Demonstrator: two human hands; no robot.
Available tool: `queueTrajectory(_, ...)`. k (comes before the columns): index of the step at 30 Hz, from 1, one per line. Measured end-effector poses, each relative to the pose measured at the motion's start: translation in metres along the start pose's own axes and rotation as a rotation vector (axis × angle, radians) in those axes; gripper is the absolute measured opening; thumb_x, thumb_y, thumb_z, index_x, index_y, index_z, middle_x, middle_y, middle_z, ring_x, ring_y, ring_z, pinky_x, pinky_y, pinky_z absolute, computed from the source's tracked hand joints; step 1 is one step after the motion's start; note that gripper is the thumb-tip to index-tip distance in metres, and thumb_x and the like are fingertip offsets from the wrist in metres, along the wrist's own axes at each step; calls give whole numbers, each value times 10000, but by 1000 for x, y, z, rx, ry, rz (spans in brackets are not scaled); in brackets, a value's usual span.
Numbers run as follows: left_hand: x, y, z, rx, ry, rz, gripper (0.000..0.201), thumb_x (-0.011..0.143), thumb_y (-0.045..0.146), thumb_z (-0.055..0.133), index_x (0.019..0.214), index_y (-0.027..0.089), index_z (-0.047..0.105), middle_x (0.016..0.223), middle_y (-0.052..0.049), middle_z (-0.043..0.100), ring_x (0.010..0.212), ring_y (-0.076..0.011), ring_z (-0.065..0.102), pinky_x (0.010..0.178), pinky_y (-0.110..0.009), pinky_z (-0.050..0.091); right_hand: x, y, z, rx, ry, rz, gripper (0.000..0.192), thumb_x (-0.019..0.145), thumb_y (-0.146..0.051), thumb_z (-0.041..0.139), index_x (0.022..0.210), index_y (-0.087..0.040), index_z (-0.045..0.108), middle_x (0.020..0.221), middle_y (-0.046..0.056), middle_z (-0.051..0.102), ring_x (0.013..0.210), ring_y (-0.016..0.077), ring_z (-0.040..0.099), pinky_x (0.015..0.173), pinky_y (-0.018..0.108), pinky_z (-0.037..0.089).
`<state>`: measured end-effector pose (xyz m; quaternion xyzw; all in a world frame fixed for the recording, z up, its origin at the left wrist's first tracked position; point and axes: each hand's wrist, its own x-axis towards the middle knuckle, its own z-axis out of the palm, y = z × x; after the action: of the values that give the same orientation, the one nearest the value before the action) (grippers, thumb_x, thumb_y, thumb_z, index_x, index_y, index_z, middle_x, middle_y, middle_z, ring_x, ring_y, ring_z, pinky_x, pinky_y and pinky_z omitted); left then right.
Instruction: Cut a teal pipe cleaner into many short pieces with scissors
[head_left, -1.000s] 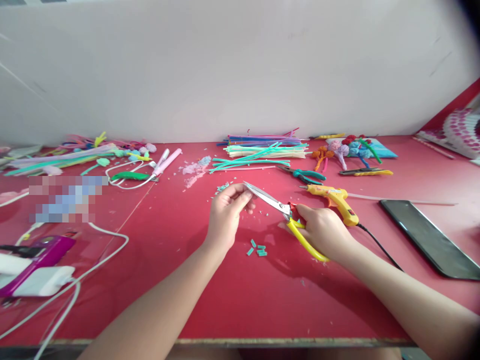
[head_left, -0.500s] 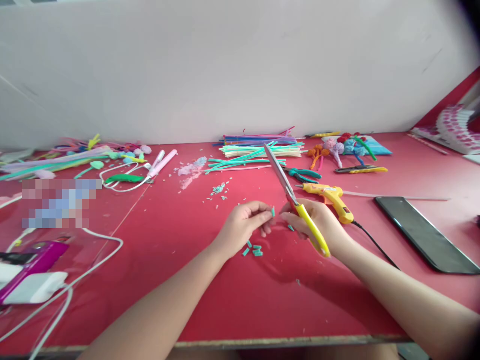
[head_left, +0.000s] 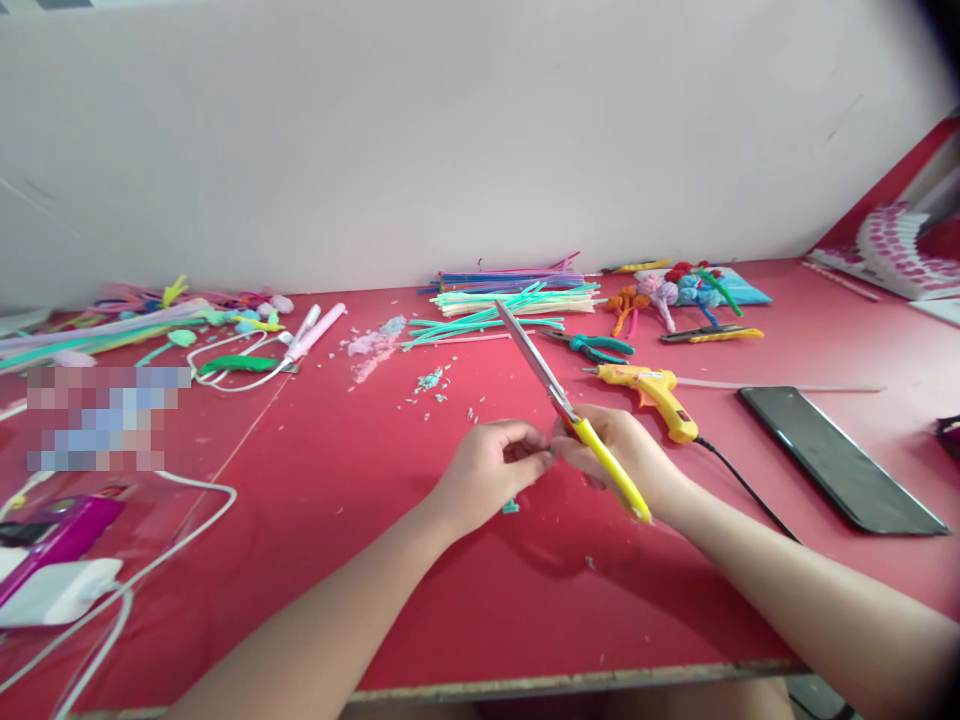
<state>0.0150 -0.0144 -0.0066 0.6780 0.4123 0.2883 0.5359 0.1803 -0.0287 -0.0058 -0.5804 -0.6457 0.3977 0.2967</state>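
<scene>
My left hand [head_left: 491, 475] is closed in a pinch at the middle of the red table [head_left: 480, 610]. Its fingertips meet those of my right hand [head_left: 626, 450], and the short teal pipe cleaner piece between them is almost hidden. A pair of scissors [head_left: 611, 468] with yellow handles rests in my right hand, its long blades slanting up and away to the left. Under my left hand, cut teal pieces [head_left: 511, 506] lie on the table, mostly covered by the fingers.
Bundled pipe cleaners [head_left: 517, 300] lie by the wall, with fuzz scraps [head_left: 429, 380] in front. To the right are pliers [head_left: 600, 347], a yellow glue gun [head_left: 660, 395], a phone [head_left: 840, 455] and fuzzy flowers [head_left: 660, 290]. White cables [head_left: 180, 540] and a purple power strip [head_left: 67, 530] occupy the left.
My hands have come together, fingertips now touching. The teal piece that stuck up from my left fingers is now mostly hidden. The view has shifted slightly.
</scene>
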Motion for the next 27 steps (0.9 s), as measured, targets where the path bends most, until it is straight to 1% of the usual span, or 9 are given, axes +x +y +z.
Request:
queueTrajectory(3, -1, 0, 2, 40, 26, 12, 156, 730, 309, 534, 706, 170, 599, 570, 11, 516, 502, -98, 479, 464, -218, 396, 0, 1, 2, -69, 9, -24, 118, 698, -280, 463, 642, -176, 470, 456, -65, 386, 424, 67, 362, 405, 199, 223)
queueTrajectory(6, 2, -1, -1, -61, 71, -16, 144, 724, 302, 544, 700, 170, 596, 529, 18, 510, 464, -93, 471, 454, -216, 396, 2, 5, -1, -126, 36, -66, 188, 717, -347, 464, 640, -176, 462, 487, -58, 374, 450, 70, 333, 418, 208, 208)
queueTrajectory(9, 9, -4, -10, -190, 200, -12, 143, 697, 300, 583, 693, 158, 592, 548, 4, 553, 472, -93, 486, 480, -220, 404, 6, 10, -6, -252, 63, -125, 280, 709, -426, 483, 594, -182, 409, 516, -56, 343, 474, 66, 290, 432, 209, 197)
queueTrajectory(12, 13, -7, -20, -303, 336, 23, 160, 678, 301, 609, 697, 142, 598, 589, -15, 584, 490, -88, 495, 477, -210, 395, 7, 12, -10, -424, 79, -143, 337, 704, -484, 478, 574, -188, 383, 498, -55, 340, 462, 68, 274, 437, 210, 192)
queueTrajectory(16, 14, -6, -26, -420, 450, 63, 147, 653, 260, 636, 718, 132, 602, 609, -9, 584, 508, -78, 497, 476, -197, 393, 6, 9, -9, -633, 108, -123, 351, 697, -546, 457, 662, -197, 459, 512, -27, 455, 459, 95, 377, 449, 215, 204)
queueTrajectory(20, 12, -4, -26, -479, 487, 92, 139, 647, 232, 632, 733, 126, 609, 622, -3, 572, 533, -80, 504, 493, -198, 407, 6, 9, -7, -751, 140, -109, 388, 696, -588, 429, 707, -207, 499, 510, -8, 489, 472, 125, 442, 450, 223, 202)
queueTrajectory(27, 12, -3, -29, -493, 502, 68, 89, 644, 192, 615, 700, 124, 601, 608, -7, 567, 524, -80, 502, 478, -187, 409, 7, 13, -6, -818, 150, -154, 394, 720, -587, 394, 711, -207, 497, 523, -2, 518, 472, 126, 456, 445, 228, 192)
